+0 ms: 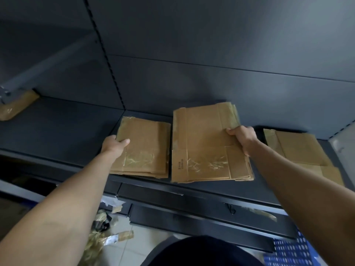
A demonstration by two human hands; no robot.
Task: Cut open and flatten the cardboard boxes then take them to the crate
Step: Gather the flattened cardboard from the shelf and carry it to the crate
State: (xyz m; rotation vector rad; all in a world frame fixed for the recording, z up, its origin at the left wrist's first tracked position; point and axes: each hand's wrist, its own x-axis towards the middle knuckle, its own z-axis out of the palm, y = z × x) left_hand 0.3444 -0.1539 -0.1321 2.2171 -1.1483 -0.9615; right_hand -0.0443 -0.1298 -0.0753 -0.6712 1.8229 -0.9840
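Three stacks of flattened brown cardboard boxes lie on a dark metal shelf (pixel 57 129). My left hand (pixel 115 145) grips the left edge of the left stack (pixel 146 148), thumb on top. My right hand (pixel 243 136) grips the right edge of the middle stack (pixel 203 143), which looks tilted up off the shelf. A third stack (pixel 299 148) lies further right, partly hidden behind my right forearm. Shiny tape strips cover parts of the cardboard.
Another taped cardboard box (pixel 17 106) sits at the shelf's far left under a grey bracket. Torn tape scraps (pixel 103 233) litter the tiled floor below. A blue perforated crate (pixel 292 252) shows at the bottom right. The shelf's dark back panel rises behind the stacks.
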